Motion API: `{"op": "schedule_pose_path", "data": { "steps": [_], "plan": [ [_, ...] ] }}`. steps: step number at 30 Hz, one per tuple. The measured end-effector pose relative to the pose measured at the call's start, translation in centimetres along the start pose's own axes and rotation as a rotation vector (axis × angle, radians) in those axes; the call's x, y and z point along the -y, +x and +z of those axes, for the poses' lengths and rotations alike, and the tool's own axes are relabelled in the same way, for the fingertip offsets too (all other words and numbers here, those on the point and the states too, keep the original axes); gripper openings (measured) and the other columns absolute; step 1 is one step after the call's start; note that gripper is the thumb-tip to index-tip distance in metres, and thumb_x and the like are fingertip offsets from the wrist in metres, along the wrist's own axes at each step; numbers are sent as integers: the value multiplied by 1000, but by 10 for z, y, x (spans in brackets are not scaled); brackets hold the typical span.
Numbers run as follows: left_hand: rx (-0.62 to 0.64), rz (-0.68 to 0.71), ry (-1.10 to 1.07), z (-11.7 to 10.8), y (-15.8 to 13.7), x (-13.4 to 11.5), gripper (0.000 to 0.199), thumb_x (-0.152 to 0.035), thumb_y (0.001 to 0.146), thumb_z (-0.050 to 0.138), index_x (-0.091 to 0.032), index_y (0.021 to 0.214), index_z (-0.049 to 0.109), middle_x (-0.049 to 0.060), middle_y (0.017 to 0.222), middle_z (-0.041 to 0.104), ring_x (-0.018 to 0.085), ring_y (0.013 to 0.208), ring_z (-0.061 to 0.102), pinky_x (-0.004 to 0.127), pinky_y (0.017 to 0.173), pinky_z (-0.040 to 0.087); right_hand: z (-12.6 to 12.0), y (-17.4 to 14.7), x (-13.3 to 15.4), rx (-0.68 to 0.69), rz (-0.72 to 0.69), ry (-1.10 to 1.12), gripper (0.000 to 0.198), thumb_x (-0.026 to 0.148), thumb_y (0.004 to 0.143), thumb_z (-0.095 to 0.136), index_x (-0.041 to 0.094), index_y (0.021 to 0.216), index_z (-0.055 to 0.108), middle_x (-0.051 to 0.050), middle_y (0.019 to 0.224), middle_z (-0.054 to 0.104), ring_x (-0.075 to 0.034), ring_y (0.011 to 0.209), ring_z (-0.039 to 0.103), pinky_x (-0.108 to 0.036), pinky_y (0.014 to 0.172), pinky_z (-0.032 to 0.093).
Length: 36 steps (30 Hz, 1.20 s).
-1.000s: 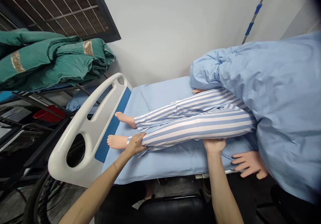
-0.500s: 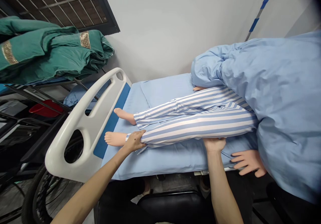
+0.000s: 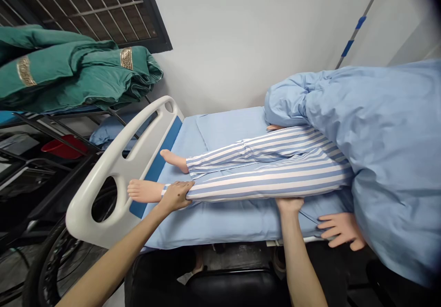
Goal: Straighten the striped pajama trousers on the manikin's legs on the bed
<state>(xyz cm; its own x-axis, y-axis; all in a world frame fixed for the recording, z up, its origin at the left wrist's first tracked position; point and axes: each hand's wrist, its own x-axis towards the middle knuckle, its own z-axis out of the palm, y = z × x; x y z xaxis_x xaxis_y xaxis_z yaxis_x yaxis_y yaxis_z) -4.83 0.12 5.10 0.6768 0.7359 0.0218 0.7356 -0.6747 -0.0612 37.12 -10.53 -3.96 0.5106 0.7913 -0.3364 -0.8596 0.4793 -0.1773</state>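
A manikin lies on the bed in blue-and-white striped trousers [image 3: 248, 184]. Its near foot [image 3: 146, 191] is bare and reaches over the blue strip of the end board; the far foot [image 3: 175, 161] rests on the sheet. My left hand [image 3: 177, 196] is closed around the near lower leg, just above the ankle. Under the same leg, around the knee or thigh, is my right hand [image 3: 290, 204], palm up, its fingers hidden beneath the trousers. A light blue garment or cover [image 3: 386, 160] lies over the upper body, with the manikin's hand [image 3: 341, 230] sticking out.
The bed's white end board [image 3: 81, 210] stands at the left, with a wheelchair wheel [image 3: 44, 270] below it. Behind, a rack carries folded green cloth [image 3: 103, 77] and a red basin [image 3: 64, 146]. A black chair seat [image 3: 237, 288] is at the bottom.
The near leg has slid left and straightened, its foot now closer to the end board. Both my hands have moved left with it. The camera view has shifted slightly.
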Motion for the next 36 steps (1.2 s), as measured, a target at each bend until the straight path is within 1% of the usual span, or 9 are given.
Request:
{"op": "schedule_pose_path", "data": {
  "steps": [3, 6, 13, 18, 20, 23, 25, 31, 36],
  "plan": [
    [49, -8, 50, -10, -5, -2, 49, -20, 74, 64, -18, 123, 59, 13, 108, 71, 30, 97, 68, 40, 88, 48, -8, 3, -6, -69, 27, -37, 43, 46, 92, 37, 23, 106, 71, -5, 118, 70, -24, 121, 60, -55, 109, 44],
    [79, -16, 70, -12, -7, -6, 48, -19, 73, 65, -21, 120, 58, 11, 102, 70, 28, 94, 66, 38, 86, 46, -17, 7, -9, -65, 44, -61, 48, 50, 93, 34, 24, 111, 70, -4, 122, 69, -23, 120, 60, -55, 107, 44],
    [166, -40, 104, -6, -6, -16, 44, -17, 75, 58, -17, 119, 56, 13, 105, 70, 30, 96, 66, 40, 85, 44, -21, 8, -13, -97, -17, -97, 43, 48, 90, 40, 22, 104, 72, -5, 122, 69, -25, 126, 55, -54, 112, 40],
    [105, -140, 110, 3, -6, -17, 37, -28, 79, 59, -16, 114, 57, 14, 97, 71, 33, 93, 67, 41, 83, 45, -20, 8, -12, -88, -8, -77, 42, 46, 91, 38, 21, 94, 72, -6, 114, 71, -25, 123, 57, -54, 111, 42],
    [77, -192, 105, 6, -6, -15, 39, -31, 79, 60, -16, 115, 57, 14, 95, 71, 33, 91, 67, 40, 83, 45, -23, 10, -11, -60, 7, -64, 42, 46, 91, 38, 22, 96, 72, -6, 113, 71, -25, 121, 59, -54, 108, 44],
    [108, -217, 65, 11, -6, -10, 33, -27, 76, 61, -18, 108, 59, 14, 97, 72, 33, 93, 67, 40, 84, 46, -26, 12, -8, 4, 37, -58, 42, 45, 90, 38, 23, 103, 71, -4, 117, 70, -23, 121, 59, -55, 106, 46],
    [136, -223, 33, 16, -6, -8, 30, -23, 73, 61, -18, 103, 61, 14, 100, 71, 34, 96, 67, 41, 85, 46, -25, 12, -5, 25, 43, -42, 40, 43, 90, 39, 24, 108, 70, -3, 120, 70, -21, 121, 59, -53, 107, 46],
    [137, -215, -12, 28, -3, -6, 42, -21, 71, 62, -16, 113, 62, 16, 112, 70, 35, 106, 65, 45, 92, 46, -9, 2, 2, -20, 27, -13, 40, 41, 91, 40, 25, 114, 69, -3, 120, 70, -21, 123, 58, -53, 112, 42],
    [99, -194, -32, 17, 1, -3, 44, -24, 70, 64, -18, 113, 63, 14, 113, 71, 35, 107, 65, 45, 93, 46, 0, -4, 6, 35, 29, -7, 38, 42, 89, 45, 23, 112, 70, -5, 120, 70, -23, 123, 59, -54, 111, 43]
  ]
}}
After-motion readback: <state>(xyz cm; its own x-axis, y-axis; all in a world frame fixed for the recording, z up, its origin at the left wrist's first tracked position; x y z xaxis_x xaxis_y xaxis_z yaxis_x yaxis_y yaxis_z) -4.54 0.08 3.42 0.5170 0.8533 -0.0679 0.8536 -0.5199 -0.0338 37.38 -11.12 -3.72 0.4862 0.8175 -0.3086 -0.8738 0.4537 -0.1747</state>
